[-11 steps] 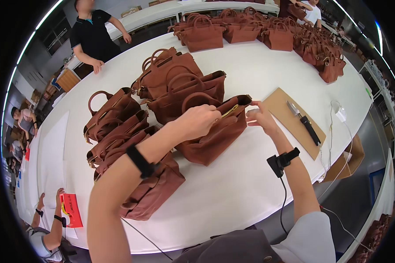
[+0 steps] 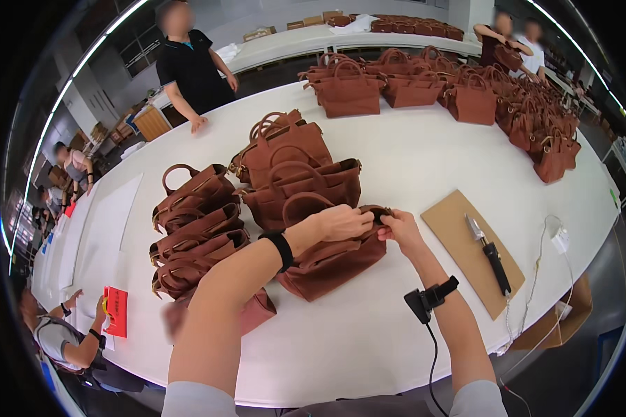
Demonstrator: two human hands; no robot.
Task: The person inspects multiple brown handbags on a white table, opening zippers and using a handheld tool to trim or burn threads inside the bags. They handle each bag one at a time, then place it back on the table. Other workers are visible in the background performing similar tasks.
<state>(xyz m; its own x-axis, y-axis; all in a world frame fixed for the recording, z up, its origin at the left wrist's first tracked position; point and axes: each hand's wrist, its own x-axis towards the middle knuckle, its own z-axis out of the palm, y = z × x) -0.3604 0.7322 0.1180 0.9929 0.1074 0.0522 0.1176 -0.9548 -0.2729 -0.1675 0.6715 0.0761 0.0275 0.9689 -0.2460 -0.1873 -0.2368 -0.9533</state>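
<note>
Centrally, just below the middle of the frame: both hands meet at the top edge of a brown handbag (image 2: 334, 260). Bag is rust-brown leather, soft-sided, lying tilted on the white table (image 2: 424, 149), with a curved handle arching toward the upper left and its opening turned toward the hands.

Left hand (image 2: 342, 222): fingers curled tight, pinching the bag's upper rim near its right corner. Black band on that wrist.

Right hand (image 2: 400, 229): fingers also closed in a pinch on the same corner of the rim, touching or nearly touching the left hand's fingertips. What sits between the fingertips is too small to tell. A black device (image 2: 430, 299) is strapped to the right wrist, a cable hanging from it toward the lower edge.

Just right of the hands: a tan board (image 2: 459, 229) flat on the table, a black-handled tool (image 2: 490, 254) lying on it. A white cord and small white plug (image 2: 558, 240) lie beyond, toward the right rim.

Left of the hands: a stack of similar brown bags (image 2: 195, 229), lying overlapped. Directly above the held bag: more bags (image 2: 292, 156) standing close together.

Upper right of the frame: long rows of upright bags (image 2: 466, 94) along the table's far side.

Upper left: a person in a black shirt (image 2: 188, 66) stands at the table edge. Lower left: another person holds a red card (image 2: 116, 311).
</note>
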